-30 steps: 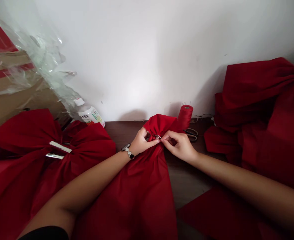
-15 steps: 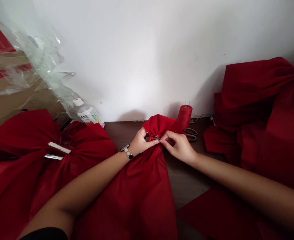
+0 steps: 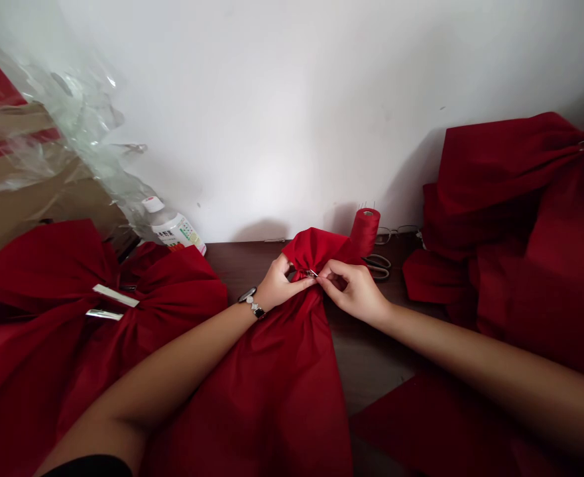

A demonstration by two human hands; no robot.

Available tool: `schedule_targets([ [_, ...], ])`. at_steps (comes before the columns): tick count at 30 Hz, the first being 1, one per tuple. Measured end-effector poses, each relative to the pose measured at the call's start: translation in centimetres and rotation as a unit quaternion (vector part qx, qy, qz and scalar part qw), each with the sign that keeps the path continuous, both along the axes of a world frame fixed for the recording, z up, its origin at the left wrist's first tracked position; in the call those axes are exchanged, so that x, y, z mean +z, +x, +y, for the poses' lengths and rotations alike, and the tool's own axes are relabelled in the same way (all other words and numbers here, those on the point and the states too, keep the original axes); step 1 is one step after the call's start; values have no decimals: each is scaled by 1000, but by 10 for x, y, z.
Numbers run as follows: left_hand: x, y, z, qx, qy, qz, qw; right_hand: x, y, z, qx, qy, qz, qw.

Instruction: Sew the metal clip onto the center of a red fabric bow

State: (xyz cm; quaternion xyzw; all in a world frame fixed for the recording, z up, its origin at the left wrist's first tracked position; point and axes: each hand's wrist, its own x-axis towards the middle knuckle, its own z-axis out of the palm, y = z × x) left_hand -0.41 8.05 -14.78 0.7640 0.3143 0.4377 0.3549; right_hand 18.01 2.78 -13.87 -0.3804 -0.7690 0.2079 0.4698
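Observation:
A length of red cloth (image 3: 292,371) lies in front of me, bunched into tight pleats near its far end. My left hand (image 3: 280,285) is closed around the gathered part, thumb lying across the pleats. A small shiny metal pin (image 3: 312,273) shows at the gather between both hands; its exact shape is too small to make out. My right hand (image 3: 354,288) pinches the near end of this pin with thumb and forefinger, close to the left thumb tip. The fingers of my left hand behind the cloth are hidden.
A red thread spool (image 3: 364,232) with needles on top stands behind the cloth, beside scissors (image 3: 378,265) and glasses (image 3: 396,233). Left are a red bow (image 3: 172,278) with metal clips, a bottle (image 3: 172,224) and a plastic-covered box (image 3: 18,172). Red fabric (image 3: 500,185) is piled right.
The whole view shifts slightly. Both hands stay at the gathered cloth, and the right fingers move only a little around the metal pin.

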Motion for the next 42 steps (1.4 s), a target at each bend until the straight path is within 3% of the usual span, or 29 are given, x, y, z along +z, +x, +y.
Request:
schedule_targets([
  [23,-5,1,1,10,-18,-10,1000,-5,-2,1,13,-19,52,998],
  [42,-4,0,1,4,14,6,1000,-1,0,0,18,1,29,999],
])
